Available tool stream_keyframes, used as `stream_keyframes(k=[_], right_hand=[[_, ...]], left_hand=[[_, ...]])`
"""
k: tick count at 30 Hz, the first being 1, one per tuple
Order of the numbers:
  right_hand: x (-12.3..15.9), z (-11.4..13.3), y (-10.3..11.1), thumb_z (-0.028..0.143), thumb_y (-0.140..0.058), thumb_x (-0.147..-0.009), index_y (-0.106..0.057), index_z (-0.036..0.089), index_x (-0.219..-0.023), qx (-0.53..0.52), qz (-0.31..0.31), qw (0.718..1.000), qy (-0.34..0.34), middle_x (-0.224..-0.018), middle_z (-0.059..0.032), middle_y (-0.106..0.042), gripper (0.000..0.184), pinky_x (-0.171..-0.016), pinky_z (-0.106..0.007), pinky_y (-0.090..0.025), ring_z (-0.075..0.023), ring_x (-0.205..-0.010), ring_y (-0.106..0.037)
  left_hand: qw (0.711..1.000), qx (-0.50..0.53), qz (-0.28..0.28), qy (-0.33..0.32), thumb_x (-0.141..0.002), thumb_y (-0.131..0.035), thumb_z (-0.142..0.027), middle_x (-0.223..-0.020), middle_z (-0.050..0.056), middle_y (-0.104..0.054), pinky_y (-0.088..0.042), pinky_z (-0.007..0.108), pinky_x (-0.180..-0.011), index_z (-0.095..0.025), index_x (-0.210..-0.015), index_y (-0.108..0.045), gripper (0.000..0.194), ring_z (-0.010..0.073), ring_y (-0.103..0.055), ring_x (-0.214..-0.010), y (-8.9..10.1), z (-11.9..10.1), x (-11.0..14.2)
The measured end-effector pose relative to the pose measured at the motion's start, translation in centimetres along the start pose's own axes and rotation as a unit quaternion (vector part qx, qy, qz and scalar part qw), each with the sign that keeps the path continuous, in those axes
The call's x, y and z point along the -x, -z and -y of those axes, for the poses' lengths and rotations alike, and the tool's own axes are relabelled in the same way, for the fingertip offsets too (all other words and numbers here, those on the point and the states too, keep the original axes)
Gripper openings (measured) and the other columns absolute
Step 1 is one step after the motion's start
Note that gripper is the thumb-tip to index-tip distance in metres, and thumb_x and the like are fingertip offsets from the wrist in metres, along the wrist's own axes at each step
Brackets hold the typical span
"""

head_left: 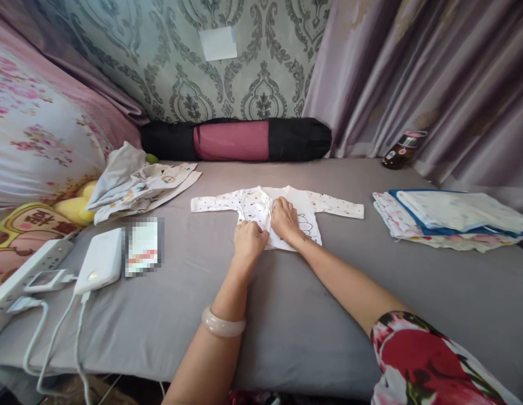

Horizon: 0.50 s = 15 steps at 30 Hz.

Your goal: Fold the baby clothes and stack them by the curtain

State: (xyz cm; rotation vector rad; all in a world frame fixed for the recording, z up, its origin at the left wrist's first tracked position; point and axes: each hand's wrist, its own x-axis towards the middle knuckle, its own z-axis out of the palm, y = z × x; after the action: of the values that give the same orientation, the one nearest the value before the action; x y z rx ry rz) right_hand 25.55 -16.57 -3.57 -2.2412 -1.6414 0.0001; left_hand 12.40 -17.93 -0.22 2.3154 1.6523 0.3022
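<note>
Grey sheet; white shirt, long axis L–R, directly under L hand nr hem & R hand mid-front; fingers curled, can't tell if pinching.

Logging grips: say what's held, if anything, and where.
Left hand touches the white shirt at its lower front, right hand mid-front; whether either pinches cloth is unclear.
</note>
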Motion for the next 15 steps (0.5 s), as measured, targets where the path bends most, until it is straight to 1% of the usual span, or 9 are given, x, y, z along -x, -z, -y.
stream_keyframes(k=[1, 3, 6, 9, 11, 12, 13, 14, 15], right_hand=[[0.8, 0.0, 0.1, 0.023, -0.028, -0.097, -0.049, 0.011, -0.127, 0.002, 0.01, 1.0, 0.011, -0.143, -0.0162, -0.043, 0.039, -0.102, -0.038, -0.033, -0.0274, -0.125, -0.043], [2.6, 0.1, 0.5, 0.031, -0.028, -0.098, -0.043, 0.007, -0.136, 0.008, 0.042, 0.999, 0.033, -0.151, -0.0172, -0.034, 0.047, -0.111, -0.041, -0.023, -0.0284, -0.137, -0.03], [5.5, 0.0, 1.6, 0.039, -0.024, -0.099, -0.031, 0.006, -0.147, 0.003, 0.106, 0.992, 0.064, -0.157, -0.0158, -0.023, 0.058, -0.116, -0.045, -0.008, -0.0274, -0.145, -0.015], [8.4, -0.3, 3.4, 0.039, -0.021, -0.1, -0.026, 0.008, -0.15, -0.012, 0.153, 0.983, 0.099, -0.159, -0.0133, -0.018, 0.059, -0.117, -0.046, -0.005, -0.0262, -0.146, -0.01], [9.7, -0.5, 4.9, 0.043, -0.027, -0.098, -0.03, 0.009, -0.149, -0.03, 0.187, 0.974, 0.126, -0.158, -0.0148, -0.018, 0.061, -0.117, -0.048, -0.009, -0.0282, -0.146, -0.011], [10.1, -0.7, 5.7, 0.044, -0.031, -0.097, -0.036, 0.01, -0.146, -0.045, 0.2, 0.968, 0.141, -0.157, -0.0156, -0.022, 0.06, -0.116, -0.047, -0.015, -0.029, -0.145, -0.015], [10.1, -0.9, 6.4, 0.044, -0.033, -0.097, -0.045, 0.011, -0.141, -0.064, 0.211, 0.963, 0.153, -0.154, -0.0159, -0.03, 0.056, -0.114, -0.045, -0.022, -0.0291, -0.142, -0.025], [9.9, -1.2, 7.1, 0.042, -0.033, -0.097, -0.054, 0.014, -0.132, -0.084, 0.217, 0.96, 0.156, -0.147, -0.0153, -0.043, 0.05, -0.109, -0.041, -0.031, -0.0281, -0.136, -0.038], [9.5, -1.5, 7.5, 0.039, -0.031, -0.098, -0.061, 0.015, -0.121, -0.1, 0.214, 0.96, 0.153, -0.136, -0.014, -0.055, 0.045, -0.102, -0.038, -0.039, -0.0261, -0.126, -0.05]], left_hand=[[1.0, -0.001, -0.002, -0.004, -0.081, -0.052, -0.026, -0.094, 0.013, -0.07, -0.042, 0.031, -0.087, -0.014, -0.087, -0.072, 0.024, 0.0246, -0.06, -0.099, 0.0, 0.0, 0.1], [1.0, -0.004, -0.01, -0.01, -0.082, -0.052, -0.027, -0.092, 0.013, -0.07, -0.042, 0.031, -0.088, -0.013, -0.086, -0.071, 0.024, 0.0242, -0.06, -0.099, 0.1, 0.0, 0.2], [0.999, -0.007, -0.026, -0.019, -0.083, -0.052, -0.027, -0.089, 0.012, -0.07, -0.043, 0.032, -0.088, -0.013, -0.083, -0.07, 0.023, 0.0239, -0.061, -0.097, -0.2, 0.1, 0.4], [0.998, -0.008, -0.055, -0.026, -0.081, -0.052, -0.022, -0.086, 0.011, -0.068, -0.044, 0.034, -0.086, -0.013, -0.082, -0.068, 0.018, 0.0239, -0.062, -0.093, -0.8, 0.4, 0.4], [0.994, 0.0, -0.1, -0.041, -0.082, -0.052, -0.02, -0.087, 0.011, -0.067, -0.045, 0.036, -0.086, -0.014, -0.084, -0.066, 0.015, 0.0242, -0.061, -0.09, -1.3, 0.5, 0.2], [0.99, 0.01, -0.128, -0.058, -0.083, -0.052, -0.02, -0.088, 0.011, -0.066, -0.046, 0.037, -0.086, -0.014, -0.086, -0.064, 0.014, 0.0243, -0.061, -0.09, -1.5, 0.5, 0.2], [0.984, 0.024, -0.156, -0.08, -0.084, -0.051, -0.021, -0.09, 0.011, -0.066, -0.046, 0.038, -0.086, -0.015, -0.088, -0.063, 0.014, 0.0244, -0.06, -0.09, -1.7, 0.5, 0.1], [0.977, 0.038, -0.177, -0.108, -0.085, -0.051, -0.02, -0.092, 0.011, -0.065, -0.047, 0.039, -0.086, -0.015, -0.091, -0.061, 0.013, 0.0243, -0.059, -0.091, -1.8, 0.3, 0.0], [0.97, 0.053, -0.19, -0.14, -0.086, -0.049, -0.02, -0.094, 0.01, -0.064, -0.047, 0.039, -0.087, -0.016, -0.094, -0.06, 0.014, 0.0241, -0.059, -0.093, -2.0, 0.1, 0.0]])
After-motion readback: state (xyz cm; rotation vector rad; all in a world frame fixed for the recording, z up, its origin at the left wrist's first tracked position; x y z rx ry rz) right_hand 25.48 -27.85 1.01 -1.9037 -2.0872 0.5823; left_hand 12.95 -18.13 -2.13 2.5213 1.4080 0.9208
